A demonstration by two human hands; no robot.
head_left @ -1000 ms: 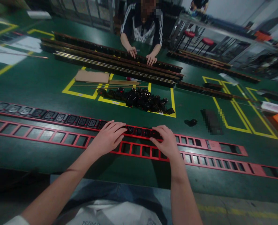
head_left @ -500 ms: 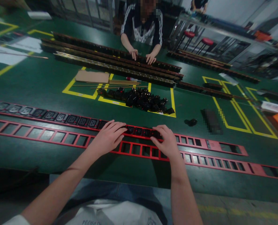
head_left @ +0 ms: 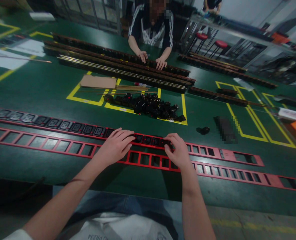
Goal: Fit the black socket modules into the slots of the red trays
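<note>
A long red slotted strip [head_left: 242, 157] lies across the table, with black power sockets [head_left: 99, 131] filling its left and middle slots. My left hand [head_left: 115, 146] spans the strip, fingers over its top and thumb along the near side. To the right, my right hand [head_left: 177, 149] is curled with thumb and fingertips around a small black socket [head_left: 168, 142] at the strip. Its fingers partly hide that socket, so how deep it sits cannot be seen. Between my hands, several small sockets [head_left: 148, 140] sit in a row.
Nearer me lies a second red strip [head_left: 141, 159] with open slots. Beyond my hands is a pile of black sockets [head_left: 152, 106]; one loose black piece [head_left: 203, 130] lies to its right. Cardboard [head_left: 98, 82] and long dark rails [head_left: 118, 71] lie farther back, where a co-worker's hands [head_left: 160, 63] rest.
My right hand's thumb and fingertips have shifted slightly right along the strip, uncovering more of the socket row. My left hand stays put. Across the table, the dark rail has slid slightly left.
</note>
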